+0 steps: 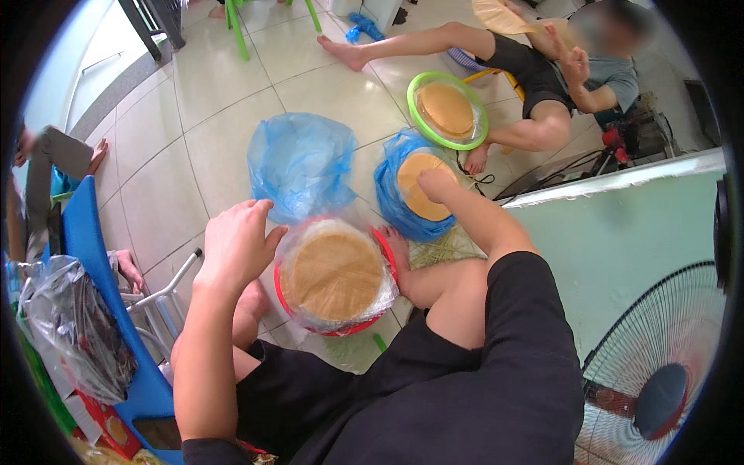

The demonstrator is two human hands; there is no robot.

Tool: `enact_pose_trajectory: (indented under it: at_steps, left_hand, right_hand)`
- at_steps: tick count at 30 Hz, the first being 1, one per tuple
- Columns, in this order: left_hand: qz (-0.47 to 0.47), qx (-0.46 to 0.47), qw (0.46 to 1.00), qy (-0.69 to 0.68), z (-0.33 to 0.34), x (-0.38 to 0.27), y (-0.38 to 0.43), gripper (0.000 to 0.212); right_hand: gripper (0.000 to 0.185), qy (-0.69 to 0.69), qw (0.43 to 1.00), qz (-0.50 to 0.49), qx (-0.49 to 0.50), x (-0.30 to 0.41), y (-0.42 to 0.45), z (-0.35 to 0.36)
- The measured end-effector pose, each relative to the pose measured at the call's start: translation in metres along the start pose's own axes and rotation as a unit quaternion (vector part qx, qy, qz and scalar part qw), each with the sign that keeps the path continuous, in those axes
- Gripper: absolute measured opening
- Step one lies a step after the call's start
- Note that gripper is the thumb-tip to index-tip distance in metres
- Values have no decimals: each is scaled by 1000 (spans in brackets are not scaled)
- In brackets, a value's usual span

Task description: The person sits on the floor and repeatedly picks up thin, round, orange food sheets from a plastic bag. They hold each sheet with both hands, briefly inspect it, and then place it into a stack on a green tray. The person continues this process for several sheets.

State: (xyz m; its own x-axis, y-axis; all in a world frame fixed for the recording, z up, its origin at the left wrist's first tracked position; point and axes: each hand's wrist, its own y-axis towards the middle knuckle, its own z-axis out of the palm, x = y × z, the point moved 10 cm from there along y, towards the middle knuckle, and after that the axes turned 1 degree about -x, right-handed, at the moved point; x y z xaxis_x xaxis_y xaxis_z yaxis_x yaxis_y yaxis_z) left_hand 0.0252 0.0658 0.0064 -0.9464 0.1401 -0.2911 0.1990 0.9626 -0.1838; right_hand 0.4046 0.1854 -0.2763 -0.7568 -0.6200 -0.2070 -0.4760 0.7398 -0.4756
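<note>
My left hand [241, 241] is raised with thumb and fingers apart, left of a red-rimmed basin [278, 290] lined with clear plastic. In that basin lies a stack of thin, round tan sheets [337, 279]. My right hand [436, 185] touches a second stack of round tan sheets [421, 200], which sits in a blue plastic bag [389, 203]; its fingers point down onto the stack, and whether they pinch a sheet is hidden. Beyond the red basin, an open blue plastic bag [302, 163] rests on the tiled floor.
At the upper right a seated person [598, 75] holds up a round tan sheet [503, 16], beside a green basin [414, 116] with another stack. A blue table or chair panel [99, 279] stands at left, a fan [657, 372] at lower right. Another person's leg [64, 151] shows far left.
</note>
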Motion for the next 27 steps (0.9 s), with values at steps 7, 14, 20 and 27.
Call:
enact_pose_trajectory:
  at_steps: [7,14,20,27]
  left_hand:
    - [-10,55,998,6,21,11,18,41]
    - [-5,91,996,0,25,-5,36,42]
    - [43,100,994,-4,38,-21,32,43]
    - [45,114,992,-3,42,-25,29,43]
  right_hand:
    - [12,29,998,-21,-58,14,8,43]
    - [10,42,994,-56,-82,12,-8,48]
    - [16,235,958,-105,124,36,-51,93]
    - [17,299,950,-33,-84,5,-32,43]
